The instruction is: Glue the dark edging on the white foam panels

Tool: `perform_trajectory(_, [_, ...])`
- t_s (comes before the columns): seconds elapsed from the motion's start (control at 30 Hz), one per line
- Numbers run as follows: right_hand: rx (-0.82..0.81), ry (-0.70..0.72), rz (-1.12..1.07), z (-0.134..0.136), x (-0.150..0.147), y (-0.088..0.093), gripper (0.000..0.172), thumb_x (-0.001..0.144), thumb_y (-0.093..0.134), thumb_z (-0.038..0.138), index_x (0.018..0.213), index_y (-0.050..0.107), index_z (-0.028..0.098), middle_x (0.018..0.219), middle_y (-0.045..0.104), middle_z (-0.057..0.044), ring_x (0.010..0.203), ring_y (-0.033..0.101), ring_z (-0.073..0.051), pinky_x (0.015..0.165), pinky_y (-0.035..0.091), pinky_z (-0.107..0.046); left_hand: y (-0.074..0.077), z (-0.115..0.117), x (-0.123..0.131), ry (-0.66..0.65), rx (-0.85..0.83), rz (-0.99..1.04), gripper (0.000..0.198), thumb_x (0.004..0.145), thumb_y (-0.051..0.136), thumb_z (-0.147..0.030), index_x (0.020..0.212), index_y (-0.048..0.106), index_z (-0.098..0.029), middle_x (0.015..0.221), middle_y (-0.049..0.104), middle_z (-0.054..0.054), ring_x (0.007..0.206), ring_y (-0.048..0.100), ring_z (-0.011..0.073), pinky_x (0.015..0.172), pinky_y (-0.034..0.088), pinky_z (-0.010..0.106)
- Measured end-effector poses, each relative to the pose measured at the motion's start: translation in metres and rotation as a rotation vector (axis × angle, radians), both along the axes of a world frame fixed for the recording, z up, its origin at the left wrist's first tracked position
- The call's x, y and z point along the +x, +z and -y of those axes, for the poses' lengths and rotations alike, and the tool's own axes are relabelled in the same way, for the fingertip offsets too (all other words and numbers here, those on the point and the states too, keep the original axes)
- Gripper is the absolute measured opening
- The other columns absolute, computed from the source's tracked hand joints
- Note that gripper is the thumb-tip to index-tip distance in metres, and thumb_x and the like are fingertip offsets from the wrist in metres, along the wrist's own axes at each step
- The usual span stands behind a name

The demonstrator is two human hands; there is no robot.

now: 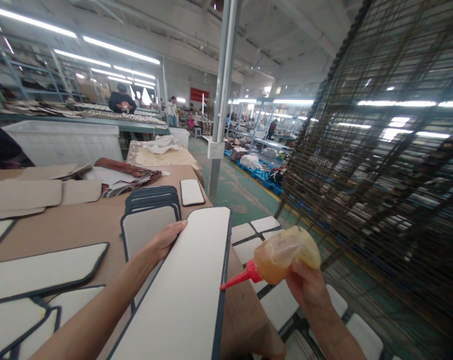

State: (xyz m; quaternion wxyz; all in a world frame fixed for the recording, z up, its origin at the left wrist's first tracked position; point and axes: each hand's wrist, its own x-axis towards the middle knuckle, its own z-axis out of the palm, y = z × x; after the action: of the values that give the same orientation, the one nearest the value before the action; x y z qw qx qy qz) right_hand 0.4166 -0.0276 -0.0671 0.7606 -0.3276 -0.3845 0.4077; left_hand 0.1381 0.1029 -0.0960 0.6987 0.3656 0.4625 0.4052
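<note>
Inside clamped right grip (307, 282), bottle (277, 257); inside left grip (168, 241), seemingly clamped, white panel (189, 285).

A long panel (185, 290), near and central, is coloured creamy white and bordered by a dark blue-grey edging (219, 320). At near right, a translucent bottle (277, 262) is tinted amber and tipped with a bright red nozzle (239, 279). The tabletop (76, 226) is coloured plain brown. At left, beige sheets (24, 194) are seen, and a scrap (127, 166) is mottled in rust red. The green floor (241, 192) is striped by a yellow line (258, 184). At right, a brown mesh (361, 150) is patterned in a grid.
</note>
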Motion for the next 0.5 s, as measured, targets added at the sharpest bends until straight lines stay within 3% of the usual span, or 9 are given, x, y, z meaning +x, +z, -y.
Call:
perform_trajectory(0.3, [-0.027,0.038,-0.006,0.01,-0.002,0.002,0.04,0.051,0.09,0.034,0.087,0.075,0.026,0.074,0.074,-0.003,0.065,0.069,-0.022,0.064,0.061,-0.032,0.009,-0.011,0.001,0.032,-0.011,-0.014,0.013,0.08,0.063,-0.019,0.091,0.067,-0.013,0.059,0.071,0.003,0.046,0.062,0.0181,0.044,0.051,0.027])
perform_trajectory(0.5, [-0.012,0.051,0.011,0.014,-0.006,0.007,0.035,0.051,0.09,0.035,0.082,0.076,0.027,0.071,0.073,-0.003,0.061,0.068,-0.022,0.062,0.061,-0.033,0.02,-0.011,-0.003,0.06,0.009,0.001,0.013,0.082,0.063,-0.018,0.092,0.068,-0.012,0.062,0.073,0.005,0.048,0.064,0.0193,0.04,0.049,0.026])
